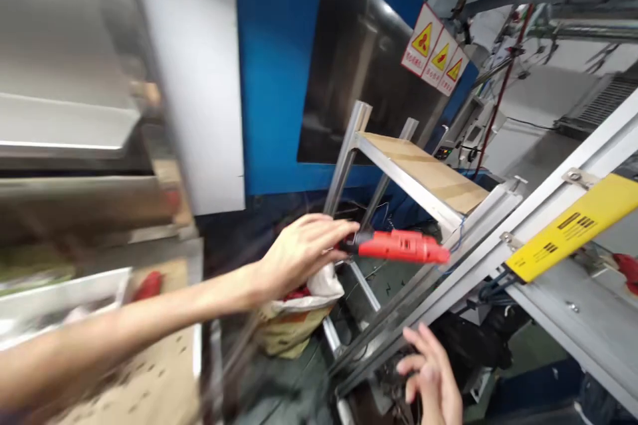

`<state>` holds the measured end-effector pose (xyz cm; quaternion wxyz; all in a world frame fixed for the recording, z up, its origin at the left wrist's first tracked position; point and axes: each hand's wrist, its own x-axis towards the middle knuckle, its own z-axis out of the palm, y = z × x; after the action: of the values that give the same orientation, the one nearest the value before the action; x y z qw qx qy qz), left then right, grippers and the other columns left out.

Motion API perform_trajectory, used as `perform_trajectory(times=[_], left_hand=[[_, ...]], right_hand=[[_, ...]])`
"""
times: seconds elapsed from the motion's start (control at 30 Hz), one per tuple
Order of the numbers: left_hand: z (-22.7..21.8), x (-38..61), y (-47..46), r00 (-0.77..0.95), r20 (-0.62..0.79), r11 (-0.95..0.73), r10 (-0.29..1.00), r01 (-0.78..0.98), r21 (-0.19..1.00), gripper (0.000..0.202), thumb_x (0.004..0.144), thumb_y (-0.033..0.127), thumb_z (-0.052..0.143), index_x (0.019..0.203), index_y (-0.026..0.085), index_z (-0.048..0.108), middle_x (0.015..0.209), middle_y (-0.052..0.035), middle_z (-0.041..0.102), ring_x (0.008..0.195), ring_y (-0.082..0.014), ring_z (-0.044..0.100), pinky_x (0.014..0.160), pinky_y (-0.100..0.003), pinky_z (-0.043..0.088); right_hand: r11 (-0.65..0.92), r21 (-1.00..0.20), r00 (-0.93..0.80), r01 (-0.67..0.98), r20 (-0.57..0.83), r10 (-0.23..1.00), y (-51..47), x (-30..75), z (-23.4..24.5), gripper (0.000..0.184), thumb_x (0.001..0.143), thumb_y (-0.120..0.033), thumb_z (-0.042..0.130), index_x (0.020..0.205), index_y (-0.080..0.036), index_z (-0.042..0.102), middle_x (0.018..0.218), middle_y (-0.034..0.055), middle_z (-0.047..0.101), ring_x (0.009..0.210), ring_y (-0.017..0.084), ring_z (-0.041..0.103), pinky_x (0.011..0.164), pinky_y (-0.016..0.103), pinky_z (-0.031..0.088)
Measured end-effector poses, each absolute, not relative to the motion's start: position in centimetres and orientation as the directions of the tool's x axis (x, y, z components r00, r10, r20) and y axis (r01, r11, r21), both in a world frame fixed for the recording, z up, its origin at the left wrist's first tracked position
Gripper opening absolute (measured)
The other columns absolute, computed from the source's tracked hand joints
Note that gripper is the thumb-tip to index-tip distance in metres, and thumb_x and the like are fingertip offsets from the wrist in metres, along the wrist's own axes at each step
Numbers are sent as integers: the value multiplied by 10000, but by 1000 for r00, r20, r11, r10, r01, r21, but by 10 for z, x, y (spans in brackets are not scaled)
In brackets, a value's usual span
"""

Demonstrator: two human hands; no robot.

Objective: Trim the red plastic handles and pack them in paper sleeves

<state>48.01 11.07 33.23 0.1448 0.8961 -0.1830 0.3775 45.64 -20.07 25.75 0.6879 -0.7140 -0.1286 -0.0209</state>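
My left hand (299, 252) reaches out from the left, its fingers closed on the dark end of a long red plastic part (403, 247). The part lies roughly level and points to the right, towards an aluminium frame. What it is exactly I cannot make out. Lower right, my right hand (431, 372) is raised with its fingers apart and loosely bent, with nothing in it. It is close to the frame's lower rails.
An aluminium frame (468, 275) with a wooden shelf (423, 163) stands ahead. A yellow unit (573, 226) is fixed to it. Below my left hand is a sack (289, 329) with red pieces. To the left are a worktable (164, 358) and a white tray (122, 285). A blue machine (274, 80) stands behind.
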Motion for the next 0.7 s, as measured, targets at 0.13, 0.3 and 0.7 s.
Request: perform_trajectory(times=[0.13, 0.3, 0.7], left_hand=[[258, 351, 81, 675, 706, -914, -215, -394, 97, 448, 1037, 302, 522, 1485, 305, 522, 1215, -42, 777, 1075, -192, 733, 1081, -352, 488], [185, 224, 33, 704, 710, -973, -12, -171, 153, 497, 1023, 250, 539, 1512, 329, 494, 1183, -26, 786, 1005, -187, 748, 1043, -333, 517], [152, 76, -38, 896, -43, -219, 441, 154, 963, 790, 814, 526, 768, 1509, 277, 486, 1440, -131, 622, 1301, -314, 600, 1113, -460, 478]], right_hand=[[141, -986, 978, 86, 110, 175, -190, 424, 239, 701, 910, -752, 539, 1383, -235, 568, 947, 95, 758, 543, 138, 582, 434, 245, 393], [51, -994, 944, -92, -71, 323, -194, 363, 200, 625, 862, -726, 640, 1180, -189, 682, 622, -9, 646, 453, 117, 502, 456, 240, 400], [-144, -987, 769, -68, -144, 623, -175, 284, 195, 614, 855, -742, 627, 1036, -171, 760, 575, -21, 583, 488, 121, 478, 456, 243, 393]])
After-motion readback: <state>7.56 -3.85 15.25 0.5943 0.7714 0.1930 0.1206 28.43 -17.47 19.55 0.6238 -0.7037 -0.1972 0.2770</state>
